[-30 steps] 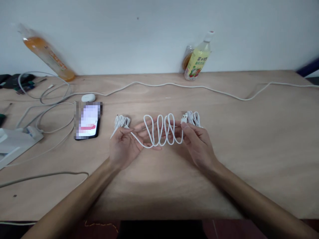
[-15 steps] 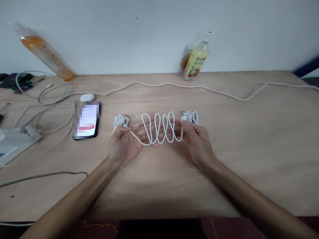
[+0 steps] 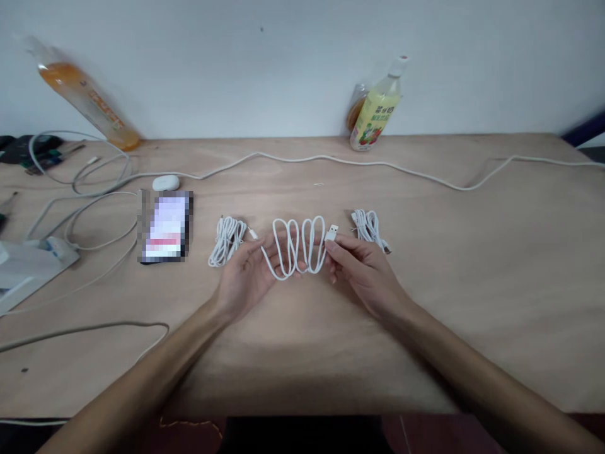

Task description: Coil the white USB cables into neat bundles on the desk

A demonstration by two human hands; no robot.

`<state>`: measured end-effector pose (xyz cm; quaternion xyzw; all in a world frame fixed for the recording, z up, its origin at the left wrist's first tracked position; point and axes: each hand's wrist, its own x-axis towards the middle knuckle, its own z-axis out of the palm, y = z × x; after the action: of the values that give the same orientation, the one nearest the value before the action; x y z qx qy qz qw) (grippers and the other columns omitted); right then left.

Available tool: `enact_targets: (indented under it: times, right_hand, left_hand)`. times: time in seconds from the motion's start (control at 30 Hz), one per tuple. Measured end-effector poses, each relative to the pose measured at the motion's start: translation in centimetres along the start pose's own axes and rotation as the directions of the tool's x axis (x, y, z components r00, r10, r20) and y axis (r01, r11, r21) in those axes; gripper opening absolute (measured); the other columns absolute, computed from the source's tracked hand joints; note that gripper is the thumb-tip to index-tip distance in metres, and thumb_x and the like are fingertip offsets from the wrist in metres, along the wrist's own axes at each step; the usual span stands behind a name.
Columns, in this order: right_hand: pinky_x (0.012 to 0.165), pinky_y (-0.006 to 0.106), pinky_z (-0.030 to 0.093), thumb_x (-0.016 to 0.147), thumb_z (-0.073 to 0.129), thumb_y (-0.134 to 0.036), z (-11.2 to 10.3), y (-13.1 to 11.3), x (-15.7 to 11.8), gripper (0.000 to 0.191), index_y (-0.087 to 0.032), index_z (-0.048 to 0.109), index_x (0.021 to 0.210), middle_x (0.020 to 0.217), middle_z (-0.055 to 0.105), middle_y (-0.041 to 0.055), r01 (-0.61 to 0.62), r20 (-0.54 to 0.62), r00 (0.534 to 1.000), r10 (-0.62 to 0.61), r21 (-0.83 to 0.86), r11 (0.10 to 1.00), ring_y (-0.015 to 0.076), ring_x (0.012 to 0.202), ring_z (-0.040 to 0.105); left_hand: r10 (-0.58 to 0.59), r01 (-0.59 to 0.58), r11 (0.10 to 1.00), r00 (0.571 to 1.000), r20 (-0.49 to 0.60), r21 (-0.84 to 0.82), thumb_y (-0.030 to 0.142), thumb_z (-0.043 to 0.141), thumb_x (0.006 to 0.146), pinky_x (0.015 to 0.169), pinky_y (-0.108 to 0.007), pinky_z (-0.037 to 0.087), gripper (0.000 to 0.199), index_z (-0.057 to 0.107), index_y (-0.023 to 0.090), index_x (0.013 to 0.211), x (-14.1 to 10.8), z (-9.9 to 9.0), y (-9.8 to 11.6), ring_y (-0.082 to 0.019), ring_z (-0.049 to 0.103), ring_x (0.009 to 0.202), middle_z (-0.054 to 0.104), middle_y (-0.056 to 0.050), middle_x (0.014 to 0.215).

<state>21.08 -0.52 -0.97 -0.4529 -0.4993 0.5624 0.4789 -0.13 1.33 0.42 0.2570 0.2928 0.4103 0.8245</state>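
Note:
Between my hands a white USB cable (image 3: 308, 271) hangs in several loose loops above the table. My left hand (image 3: 246, 277) pinches it near one end, with a small white plug (image 3: 253, 233) poking out past the thumb. Its other fingers stretch behind the loops. My right hand (image 3: 366, 271) grips the USB plug (image 3: 331, 233) at the other end between thumb and fingers, its metal tip pointing up. A tied white cable bundle (image 3: 227, 241) lies just beyond my left hand. Behind my right hand lies a second tied bundle (image 3: 367, 226).
A phone (image 3: 165, 227) and a white earbud case (image 3: 166, 183) lie at left. A long white cable (image 3: 326, 159) crosses the back of the table. By the wall stand an orange drink bottle (image 3: 89, 104) and a yellow one (image 3: 377, 113). A power strip (image 3: 38, 271) sits far left.
My hands have come closer together, drawing the loops tighter. My right hand moved left with the USB plug, uncovering more of the right bundle; my left hand shifted slightly right.

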Motion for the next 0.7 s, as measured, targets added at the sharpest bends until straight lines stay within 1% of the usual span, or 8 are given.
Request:
enact_targets:
  times: [0.17, 0.23, 0.3, 0.37, 0.43, 0.5, 0.6, 0.7]
  right_hand:
    - [0.055, 0.027, 0.048, 0.094, 0.079, -0.056, 0.2, 0.0, -0.1, 0.038, -0.023, 0.074, 0.077, 0.073, 0.069, -0.0003, -0.027, 0.049, 0.998, 0.025, 0.035, 0.999, 0.013, 0.062, 0.056]
    - [0.055, 0.026, 0.049, 0.094, 0.079, -0.054, 0.3, -0.1, -0.1, 0.037, -0.022, 0.074, 0.076, 0.072, 0.071, 0.0002, -0.032, 0.076, 0.997, 0.029, 0.036, 0.999, 0.0126, 0.06, 0.058]
    - [0.056, 0.026, 0.05, 0.094, 0.08, -0.052, 0.4, -0.1, -0.2, 0.036, -0.022, 0.073, 0.076, 0.072, 0.074, 0.0006, -0.032, 0.102, 0.994, 0.029, 0.029, 0.999, 0.0121, 0.058, 0.059]
    - [0.053, 0.026, 0.049, 0.096, 0.079, -0.052, 0.5, -0.2, -0.4, 0.036, -0.022, 0.071, 0.077, 0.071, 0.074, 0.0004, -0.03, 0.134, 0.991, 0.027, 0.02, 0.999, 0.0113, 0.054, 0.057]
    - [0.05, 0.026, 0.045, 0.098, 0.076, -0.052, 0.8, -0.2, -0.6, 0.035, -0.022, 0.071, 0.08, 0.068, 0.072, -0.001, -0.023, 0.179, 0.984, 0.023, 0.002, 1.0, 0.0107, 0.051, 0.053]
    - [0.049, 0.025, 0.041, 0.099, 0.074, -0.05, 1.0, -0.2, -0.9, 0.032, -0.023, 0.071, 0.083, 0.063, 0.067, -0.0033, 0.001, 0.215, 0.977, 0.006, -0.032, 0.999, 0.0109, 0.05, 0.051]
    - [0.053, 0.027, 0.039, 0.1, 0.073, -0.046, 1.2, -0.1, -1.3, 0.031, -0.024, 0.067, 0.079, 0.062, 0.06, -0.0053, 0.063, 0.214, 0.976, -0.037, -0.119, 0.991, 0.0116, 0.054, 0.051]
    - [0.056, 0.028, 0.039, 0.1, 0.073, -0.042, 1.3, 0.1, -1.6, 0.025, -0.024, 0.068, 0.082, 0.067, 0.059, -0.0051, 0.161, 0.198, 0.974, -0.111, -0.26, 0.952, 0.0122, 0.058, 0.049]
  left_hand:
    - [0.041, -0.038, 0.997, 0.998, -0.052, 0.074, 0.034, 0.056, 0.099, 0.097, -0.052, 0.063, 0.049, 0.075, 0.014, 0.139, -0.1, 0.0, -0.6, -0.038, 0.076, 0.112, 0.079, -0.02, 0.128]
    - [0.053, -0.051, 0.988, 0.999, -0.013, 0.143, 0.037, 0.06, 0.097, 0.098, -0.052, 0.062, 0.046, 0.076, 0.014, 0.135, 0.1, 0.1, -0.9, -0.038, 0.075, 0.112, 0.08, -0.019, 0.125]
    - [0.073, -0.084, 0.971, 0.996, 0.054, 0.224, 0.042, 0.065, 0.096, 0.099, -0.051, 0.06, 0.047, 0.077, 0.014, 0.132, 0.3, 0.2, -1.1, -0.038, 0.075, 0.11, 0.081, -0.019, 0.119]
    - [0.085, -0.113, 0.953, 0.991, 0.107, 0.282, 0.047, 0.066, 0.096, 0.097, -0.051, 0.059, 0.049, 0.077, 0.014, 0.132, 0.4, 0.3, -1.3, -0.038, 0.075, 0.106, 0.082, -0.018, 0.112]
    - [0.065, -0.106, 0.946, 0.988, 0.14, 0.308, 0.049, 0.064, 0.098, 0.09, -0.048, 0.059, 0.051, 0.076, 0.013, 0.132, 0.4, 0.2, -1.5, -0.036, 0.075, 0.099, 0.081, -0.017, 0.102]
    - [0.032, -0.084, 0.941, 0.987, 0.159, 0.329, 0.05, 0.063, 0.099, 0.077, -0.041, 0.058, 0.052, 0.076, 0.013, 0.133, 0.2, 0.0, -1.7, -0.03, 0.073, 0.084, 0.078, -0.014, 0.09]
    - [0.023, -0.083, 0.918, 0.988, 0.155, 0.388, 0.051, 0.064, 0.1, 0.055, -0.029, 0.045, 0.048, 0.076, 0.013, 0.129, -0.2, -0.4, -2.0, -0.018, 0.057, 0.06, 0.067, -0.005, 0.074]
    - [0.004, -0.069, 0.89, 0.99, 0.144, 0.45, 0.058, 0.061, 0.103, 0.044, -0.025, 0.03, 0.049, 0.074, 0.015, 0.123, -0.6, -0.6, -2.0, -0.011, 0.036, 0.049, 0.054, 0.002, 0.066]
